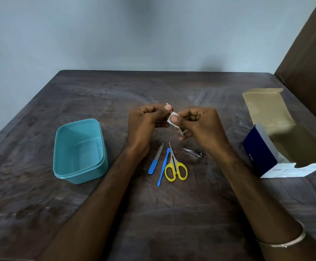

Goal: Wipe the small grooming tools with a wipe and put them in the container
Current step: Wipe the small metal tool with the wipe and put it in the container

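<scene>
Above the table's middle, my left hand (146, 121) and my right hand (198, 122) both pinch a small white wipe packet (172, 117), thumbs on top. Below them lie a blue-handled nail file (155, 161), a slim blue stick tool (164, 166), yellow-handled scissors (176, 167) and a metal nail clipper (193, 153), side by side on the table. The teal plastic container (78, 151) stands open and empty to the left.
An opened blue and white cardboard box of wipes (283, 140) lies on its side at the right, flap up. The dark wooden table (115, 213) runs back to a pale wall. A brown surface (307, 59) rises at the far right.
</scene>
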Tool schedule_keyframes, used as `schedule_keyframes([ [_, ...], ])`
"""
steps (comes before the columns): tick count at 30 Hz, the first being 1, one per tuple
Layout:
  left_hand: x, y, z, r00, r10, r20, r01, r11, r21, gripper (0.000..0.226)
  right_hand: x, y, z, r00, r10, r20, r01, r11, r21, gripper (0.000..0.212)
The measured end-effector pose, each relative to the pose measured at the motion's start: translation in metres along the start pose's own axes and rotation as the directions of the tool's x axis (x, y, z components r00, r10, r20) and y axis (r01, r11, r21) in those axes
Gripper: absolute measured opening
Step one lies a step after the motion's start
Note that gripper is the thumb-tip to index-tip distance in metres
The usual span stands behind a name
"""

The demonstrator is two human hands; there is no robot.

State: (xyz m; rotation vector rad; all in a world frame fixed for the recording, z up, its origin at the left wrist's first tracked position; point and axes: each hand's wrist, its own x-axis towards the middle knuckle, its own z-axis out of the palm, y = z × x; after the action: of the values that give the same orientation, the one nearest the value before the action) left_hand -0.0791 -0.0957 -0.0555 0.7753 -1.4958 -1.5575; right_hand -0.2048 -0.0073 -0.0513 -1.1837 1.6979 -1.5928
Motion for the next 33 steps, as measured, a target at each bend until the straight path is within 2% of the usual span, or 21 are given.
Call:
schedule_keyframes([
  [10, 0.0027, -0.0016, -0.0013, 0.998, 0.038, -0.055, -0.037, 0.999, 0.026, 0.015, 0.0010, 0.0008, -0.0010, 0.996, 0.023, 0.092, -0.024, 1.000, 0.010, 0.033],
  [17, 0.0018, -0.0002, -0.0014, 0.998, 0.043, -0.044, -0.044, 0.999, -0.013, 0.017, 0.0000, -0.0002, 0.0028, 1.000, 0.027, 0.014, -0.027, 0.999, 0.047, 0.020],
  [26, 0.0044, -0.0023, -0.0034, 0.997, 0.035, -0.066, -0.035, 0.999, 0.014, 0.019, -0.0031, -0.0054, 0.0001, 0.991, 0.013, 0.135, -0.016, 1.000, 0.015, 0.041],
  [30, 0.0050, -0.0042, -0.0035, 0.997, 0.037, -0.066, -0.036, 0.999, 0.021, 0.020, -0.0042, -0.0063, -0.0004, 0.989, 0.022, 0.145, -0.026, 0.999, 0.024, 0.041],
  [33, 0.0046, -0.0041, -0.0036, 0.998, 0.035, -0.055, -0.035, 0.999, 0.002, 0.020, -0.0043, -0.0049, 0.0000, 0.994, 0.018, 0.106, -0.022, 0.999, 0.040, 0.034],
])
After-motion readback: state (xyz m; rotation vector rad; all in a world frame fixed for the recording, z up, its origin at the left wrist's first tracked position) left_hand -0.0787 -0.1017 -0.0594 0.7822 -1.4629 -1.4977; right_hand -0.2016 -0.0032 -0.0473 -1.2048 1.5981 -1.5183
